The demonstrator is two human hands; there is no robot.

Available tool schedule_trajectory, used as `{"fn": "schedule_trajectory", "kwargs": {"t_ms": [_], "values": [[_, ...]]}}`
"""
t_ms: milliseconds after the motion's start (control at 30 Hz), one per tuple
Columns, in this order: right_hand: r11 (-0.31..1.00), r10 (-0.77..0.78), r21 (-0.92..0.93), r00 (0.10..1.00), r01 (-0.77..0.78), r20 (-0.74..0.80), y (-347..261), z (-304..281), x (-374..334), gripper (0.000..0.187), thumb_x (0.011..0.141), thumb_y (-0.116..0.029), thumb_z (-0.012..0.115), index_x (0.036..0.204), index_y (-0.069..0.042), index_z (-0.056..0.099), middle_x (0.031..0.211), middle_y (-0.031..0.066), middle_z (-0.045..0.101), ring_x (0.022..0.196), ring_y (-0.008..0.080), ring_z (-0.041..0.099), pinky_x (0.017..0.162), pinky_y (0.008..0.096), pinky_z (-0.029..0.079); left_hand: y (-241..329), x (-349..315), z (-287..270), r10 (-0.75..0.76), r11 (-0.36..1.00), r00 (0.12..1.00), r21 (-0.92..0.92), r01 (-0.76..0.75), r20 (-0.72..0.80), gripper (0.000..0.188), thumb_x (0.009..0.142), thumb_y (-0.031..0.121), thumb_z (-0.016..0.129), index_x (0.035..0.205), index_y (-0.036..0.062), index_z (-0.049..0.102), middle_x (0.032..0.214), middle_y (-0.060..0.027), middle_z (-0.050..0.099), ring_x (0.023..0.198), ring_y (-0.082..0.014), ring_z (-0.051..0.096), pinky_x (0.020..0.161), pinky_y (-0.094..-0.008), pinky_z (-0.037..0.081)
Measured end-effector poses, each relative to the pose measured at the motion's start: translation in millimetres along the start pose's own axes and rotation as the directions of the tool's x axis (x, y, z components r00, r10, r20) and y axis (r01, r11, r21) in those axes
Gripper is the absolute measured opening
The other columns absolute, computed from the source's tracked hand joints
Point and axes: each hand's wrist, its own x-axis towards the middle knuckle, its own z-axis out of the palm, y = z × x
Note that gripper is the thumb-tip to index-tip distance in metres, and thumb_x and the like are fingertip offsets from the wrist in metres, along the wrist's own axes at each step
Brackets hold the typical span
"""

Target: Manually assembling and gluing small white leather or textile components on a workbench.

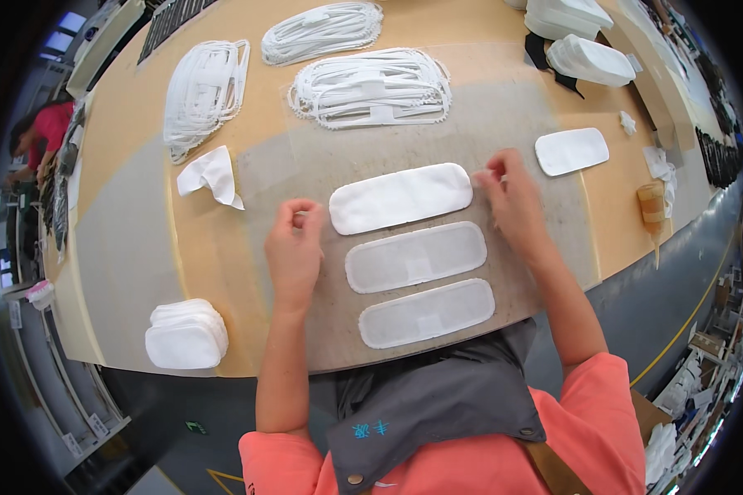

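Held fingers of left hand and right hand loosely curled and open just beside opposite ends of uppermost white pad, with two greyer pads nearer the body on desk and bundled white strips beyond.

Bright, fairly even light fills the curved, dark-rimmed view.

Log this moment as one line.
left hand: left of top pad, apart | right hand: at its right end, contact unclear | middle pad, bottom pad: flat, nearer wearer
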Motion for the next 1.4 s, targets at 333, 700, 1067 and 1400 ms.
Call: {"fn": "schedule_trajectory", "kwargs": {"t_ms": [333,700,1067,1400], "values": [[0.632,-0.461,-0.419,0.751,0.652,0.472,-23.9,51.5,-15.8,0.099,0.093,-0.076,0.04,0.166,-0.012,0.022,0.172,0.0082,0.023,0.16,0.0258,0.017,0.127,0.0575,0.003,-13.8,-5.1,54.0,0.502,0.411,0.72,0.6,-0.686,0.479,0.069,0.108,0.045,0.044,0.163,0.0062,0.029,0.171,-0.0131,0.025,0.16,-0.0298,0.017,0.125,-0.063,0.006],[0.63,-0.513,-0.53,0.817,0.567,0.265,-20.7,17.3,-2.7,0.068,0.098,-0.051,0.058,0.15,-0.008,0.047,0.153,0.0125,0.048,0.143,0.0285,0.042,0.119,0.0543,0.024,-41.6,-8.6,-6.8,0.428,0.626,0.87,0.615,-0.48,0.244,0.078,0.107,0.054,0.041,0.166,0.007,0.019,0.173,-0.0144,0.015,0.16,-0.033,0.013,0.123,-0.0671,0.002],[0.351,-0.678,-0.216,0.406,0.911,0.613,-91.5,74.7,11.0,0.012,0.078,0.003,0.064,0.086,-0.003,0.057,0.089,0.0127,0.057,0.087,0.027,0.06,0.08,0.0366,0.054,-43.9,-51.8,-47.0,0.389,0.752,0.916,0.54,-0.379,0.1,0.066,0.107,0.05,0.048,0.161,0.0128,0.038,0.172,-0.0186,0.016,0.159,-0.0407,0.011,0.121,-0.0693,0.005],[0.306,-0.766,-0.101,0.308,0.947,0.565,-78.3,82.2,27.5,0.011,0.082,-0.001,0.067,0.087,-0.002,0.058,0.088,0.0113,0.056,0.084,0.0263,0.059,0.077,0.0372,0.054,-53.1,-55.0,-28.3,0.464,0.735,0.878,0.502,-0.456,0.118,0.058,0.103,0.046,0.059,0.15,0.0123,0.053,0.17,-0.0212,0.022,0.159,-0.0416,0.013,0.12,-0.0714,0.008]]}}
